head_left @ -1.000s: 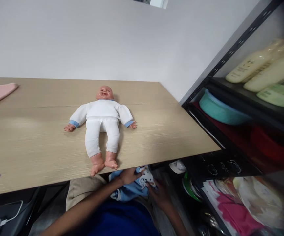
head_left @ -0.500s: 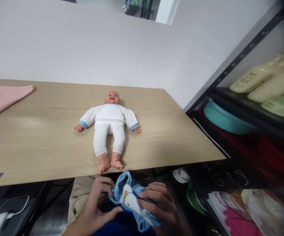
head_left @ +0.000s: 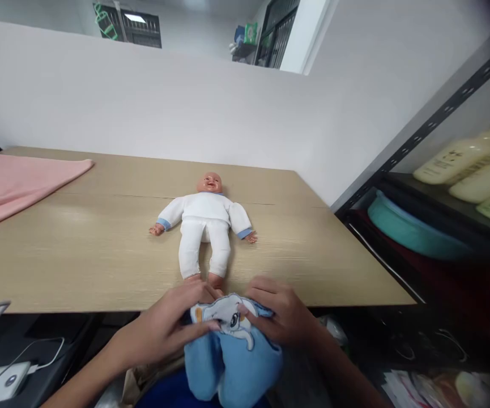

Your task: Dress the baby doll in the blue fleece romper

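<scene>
A baby doll (head_left: 205, 228) in a white suit with blue cuffs lies face up on the wooden table (head_left: 79, 249), its feet toward me. Just in front of the doll's feet, at the table's near edge, both my hands grip a small blue garment (head_left: 231, 351) with a cartoon animal patch. My left hand (head_left: 172, 326) pinches its top edge on the left. My right hand (head_left: 279, 314) holds the top edge on the right. The garment hangs down toward my lap.
A pink cloth (head_left: 19, 184) lies at the table's far left. A black metal shelf (head_left: 440, 226) stands to the right with a teal basin (head_left: 410, 232) and pale bottles (head_left: 474, 164). A white device with cable (head_left: 0, 382) sits low left. A white wall runs behind the table.
My hands have lifted the blue garment from below the table edge up to the doll's feet and spread its top edge. The view has tilted upward.
</scene>
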`<state>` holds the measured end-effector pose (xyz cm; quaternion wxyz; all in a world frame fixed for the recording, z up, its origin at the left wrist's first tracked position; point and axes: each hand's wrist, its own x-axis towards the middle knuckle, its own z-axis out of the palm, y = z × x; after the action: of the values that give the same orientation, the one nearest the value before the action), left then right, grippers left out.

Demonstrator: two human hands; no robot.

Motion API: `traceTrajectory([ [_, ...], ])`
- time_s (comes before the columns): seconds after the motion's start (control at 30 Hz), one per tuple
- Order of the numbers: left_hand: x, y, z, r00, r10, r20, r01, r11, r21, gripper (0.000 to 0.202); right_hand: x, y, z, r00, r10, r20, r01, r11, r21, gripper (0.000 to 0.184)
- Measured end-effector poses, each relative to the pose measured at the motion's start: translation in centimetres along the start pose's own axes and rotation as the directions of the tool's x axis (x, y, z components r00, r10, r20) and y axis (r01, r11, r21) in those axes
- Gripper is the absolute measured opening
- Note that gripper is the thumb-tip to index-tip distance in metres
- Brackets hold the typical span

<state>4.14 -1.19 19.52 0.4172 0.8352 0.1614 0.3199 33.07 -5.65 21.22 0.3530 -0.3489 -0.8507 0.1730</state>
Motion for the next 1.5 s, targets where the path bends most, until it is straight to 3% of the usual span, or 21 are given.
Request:
traceTrajectory([
  [0.13, -0.1, 0.1, -0.2, 0.98, -0.2, -0.022, 0.2, 0.979, 0.041, 0.015, 1.4, -0.5, 0.1, 0.977, 0.18, 0.118, -0.205, 0.945, 0.256, 0.024],
  [0.23, 0.4, 0.3, -1.1, 0.914, -0.39, -0.114, 0.401, 0.91, 0.108, 0.029, 2.3, 0.0, 1.3, 0.882, 0.441, 0.164, -0.471, 0.823, 0.317, 0.036],
  [0.27, 0.6, 0.3, -1.6, 0.894, -0.436, -0.101, 0.447, 0.884, 0.136, 0.035, 2.6, 0.4, 1.8, 0.853, 0.492, 0.178, -0.522, 0.783, 0.339, 0.04],
  [0.33, 0.9, 0.2, -2.8, 0.884, -0.466, 0.029, 0.455, 0.874, 0.17, 0.042, 3.1, 1.1, 2.4, 0.825, 0.526, 0.206, -0.562, 0.731, 0.387, 0.047],
  [0.4, 1.1, -0.2, -3.9, 0.891, -0.398, 0.218, 0.383, 0.918, 0.105, 0.042, 3.5, 1.8, 2.6, 0.825, 0.516, 0.228, -0.563, 0.723, 0.399, 0.05],
  [0.47, 1.1, -0.9, -4.6, 0.903, -0.309, 0.299, 0.336, 0.941, -0.044, 0.038, 3.7, 2.3, 2.4, 0.842, 0.443, 0.309, -0.535, 0.763, 0.362, 0.051],
  [0.57, 0.8, -2.1, -4.7, 0.927, -0.294, 0.233, 0.336, 0.927, -0.166, 0.037, 3.5, 3.2, 2.1, 0.839, 0.237, 0.49, -0.422, 0.851, 0.312, 0.045],
  [0.67, 0.3, -3.0, -4.3, 0.924, -0.309, 0.224, 0.347, 0.925, -0.155, 0.041, 3.3, 3.9, 2.5, 0.824, 0.154, 0.546, -0.38, 0.863, 0.331, 0.045],
  [0.73, 0.1, -3.1, -4.1, 0.915, -0.306, 0.263, 0.352, 0.924, -0.149, 0.046, 3.2, 4.1, 3.1, 0.837, 0.161, 0.523, -0.409, 0.819, 0.403, 0.049],
  [0.83, 0.0, -3.0, -4.3, 0.881, -0.225, 0.416, 0.335, 0.918, -0.213, 0.053, 3.2, 3.7, 4.3, 0.866, 0.172, 0.47, -0.442, 0.701, 0.559, 0.061],
  [0.93, -0.3, -3.4, -4.3, 0.846, -0.143, 0.514, 0.344, 0.883, -0.32, 0.056, 3.0, 3.3, 5.4, 0.858, 0.19, 0.478, -0.48, 0.63, 0.611, 0.067],
  [1.07, -1.2, -5.3, -3.6, 0.857, -0.208, 0.471, 0.4, 0.846, -0.354, 0.052, 2.8, 3.7, 6.1, 0.81, 0.185, 0.556, -0.547, 0.578, 0.605, 0.075],
  [1.23, -1.1, -6.7, -2.7, 0.89, -0.258, 0.376, 0.398, 0.842, -0.365, 0.056, 2.9, 5.4, 6.3, 0.78, 0.124, 0.613, -0.57, 0.547, 0.613, 0.103],
  [1.37, -0.1, -7.1, -2.7, 0.893, -0.277, 0.354, 0.419, 0.798, -0.432, 0.056, 3.0, 6.1, 6.8, 0.779, 0.17, 0.604, -0.597, 0.495, 0.631, 0.094],
  [1.5, 0.6, -8.0, -3.2, 0.895, -0.31, 0.321, 0.43, 0.795, -0.429, 0.05, 3.5, 6.9, 7.0, 0.807, 0.2, 0.556, -0.574, 0.487, 0.658, 0.089],
])
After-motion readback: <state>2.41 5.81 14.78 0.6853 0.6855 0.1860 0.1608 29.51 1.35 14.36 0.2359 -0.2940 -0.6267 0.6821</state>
